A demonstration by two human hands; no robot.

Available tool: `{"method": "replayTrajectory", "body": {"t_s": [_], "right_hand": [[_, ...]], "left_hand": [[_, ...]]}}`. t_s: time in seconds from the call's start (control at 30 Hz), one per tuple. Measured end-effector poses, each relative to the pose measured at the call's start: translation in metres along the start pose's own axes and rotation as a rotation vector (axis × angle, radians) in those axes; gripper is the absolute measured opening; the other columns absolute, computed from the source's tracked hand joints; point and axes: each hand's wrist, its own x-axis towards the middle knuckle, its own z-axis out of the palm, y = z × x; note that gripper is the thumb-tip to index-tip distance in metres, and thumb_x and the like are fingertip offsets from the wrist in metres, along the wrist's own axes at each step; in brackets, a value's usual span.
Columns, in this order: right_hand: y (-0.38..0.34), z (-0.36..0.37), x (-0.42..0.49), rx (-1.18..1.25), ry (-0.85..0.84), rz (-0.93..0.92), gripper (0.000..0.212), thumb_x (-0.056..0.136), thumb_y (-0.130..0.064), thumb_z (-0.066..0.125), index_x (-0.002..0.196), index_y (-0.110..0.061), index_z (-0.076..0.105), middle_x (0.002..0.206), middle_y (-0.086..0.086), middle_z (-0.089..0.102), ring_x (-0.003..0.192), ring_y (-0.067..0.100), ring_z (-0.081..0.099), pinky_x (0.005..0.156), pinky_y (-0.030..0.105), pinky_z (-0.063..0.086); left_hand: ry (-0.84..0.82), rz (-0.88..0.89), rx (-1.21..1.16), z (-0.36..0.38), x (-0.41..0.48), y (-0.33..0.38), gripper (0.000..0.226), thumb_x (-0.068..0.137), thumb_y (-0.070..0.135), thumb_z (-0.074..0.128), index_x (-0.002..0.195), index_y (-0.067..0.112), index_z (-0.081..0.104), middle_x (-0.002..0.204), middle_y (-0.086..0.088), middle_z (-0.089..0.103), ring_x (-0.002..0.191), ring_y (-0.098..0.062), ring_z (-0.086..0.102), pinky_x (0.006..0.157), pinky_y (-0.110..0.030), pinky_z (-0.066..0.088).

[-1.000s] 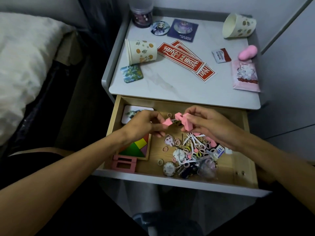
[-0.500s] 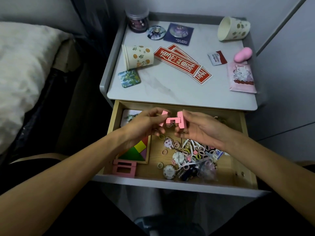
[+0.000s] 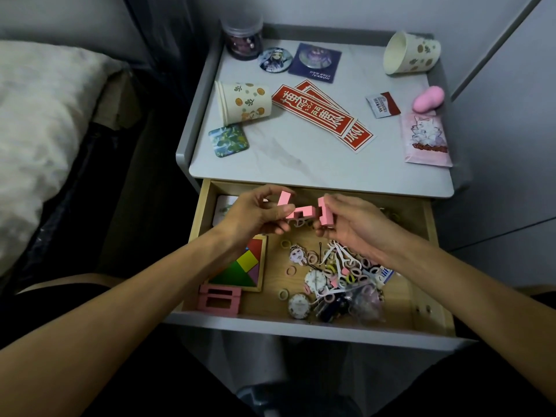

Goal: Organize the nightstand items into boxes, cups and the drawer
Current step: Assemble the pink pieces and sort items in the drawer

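Mid-frame over the open drawer (image 3: 301, 328), left hand (image 3: 255, 215) and right hand (image 3: 352, 224) each pinch one end of the pink puzzle blocks (image 3: 302, 211) in curled fingers (image 3: 335, 201), apparently joining them for tidy storage.

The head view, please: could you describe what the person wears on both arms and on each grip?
The left grip and right grip are bare hands: no gloves, and no rings that I can see. The left forearm and right forearm are uncovered as far as the frame shows, with no sleeve, watch or bracelet at either wrist.
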Motion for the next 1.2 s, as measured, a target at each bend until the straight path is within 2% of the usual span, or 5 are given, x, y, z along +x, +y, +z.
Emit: {"method": "replayTrajectory", "body": {"t_s": [0.43, 0.7, 0.87, 1.0, 1.2], "right_hand": [[0.006, 0.006, -0.010, -0.617, 0.127, -0.224, 0.023, 0.103, -0.030, 0.048, 0.104, -0.018, 0.068, 0.067, -0.005, 0.040, 0.047, 0.004, 0.032, 0.042, 0.016, 0.025], [0.004, 0.013, -0.015, -0.804, 0.166, -0.299, 0.026, 0.092, -0.042, 0.062, 0.083, -0.020, 0.072, 0.050, -0.015, 0.043, 0.049, 0.000, 0.039, 0.059, 0.026, 0.028], [0.006, 0.013, -0.014, -0.926, 0.088, -0.209, 0.032, 0.097, -0.046, 0.052, 0.086, -0.022, 0.070, 0.067, 0.007, 0.042, 0.056, 0.017, 0.036, 0.056, 0.032, 0.027], [0.005, 0.011, -0.013, -0.931, 0.104, -0.172, 0.029, 0.101, -0.038, 0.048, 0.081, -0.024, 0.064, 0.056, -0.012, 0.050, 0.049, 0.008, 0.037, 0.053, 0.029, 0.030], [0.006, 0.007, -0.009, -0.763, 0.130, -0.165, 0.021, 0.101, -0.031, 0.052, 0.097, -0.018, 0.068, 0.083, -0.002, 0.067, 0.050, -0.002, 0.041, 0.060, 0.025, 0.035]], "left_hand": [[-0.015, 0.024, -0.001, 0.001, -0.002, 0.002, 0.027, 0.090, 0.000, 0.064, 0.116, 0.004, 0.060, 0.061, -0.004, 0.065, 0.054, -0.013, 0.061, 0.055, -0.021, 0.053], [-0.038, 0.043, 0.073, 0.003, -0.002, -0.003, 0.023, 0.091, 0.000, 0.064, 0.112, 0.007, 0.059, 0.067, -0.009, 0.063, 0.056, -0.015, 0.061, 0.059, -0.023, 0.055], [-0.011, 0.050, 0.076, 0.004, -0.002, -0.006, 0.016, 0.094, -0.003, 0.059, 0.109, 0.003, 0.055, 0.072, -0.012, 0.063, 0.059, -0.018, 0.063, 0.059, -0.026, 0.056], [0.085, 0.019, -0.018, 0.006, 0.001, -0.008, 0.007, 0.103, 0.005, 0.048, 0.106, 0.005, 0.054, 0.077, -0.012, 0.067, 0.068, -0.022, 0.069, 0.067, -0.028, 0.060], [0.142, -0.033, 0.057, 0.007, 0.002, -0.011, 0.016, 0.106, 0.014, 0.042, 0.106, 0.012, 0.059, 0.087, -0.005, 0.072, 0.081, -0.017, 0.068, 0.072, -0.025, 0.053]]}}
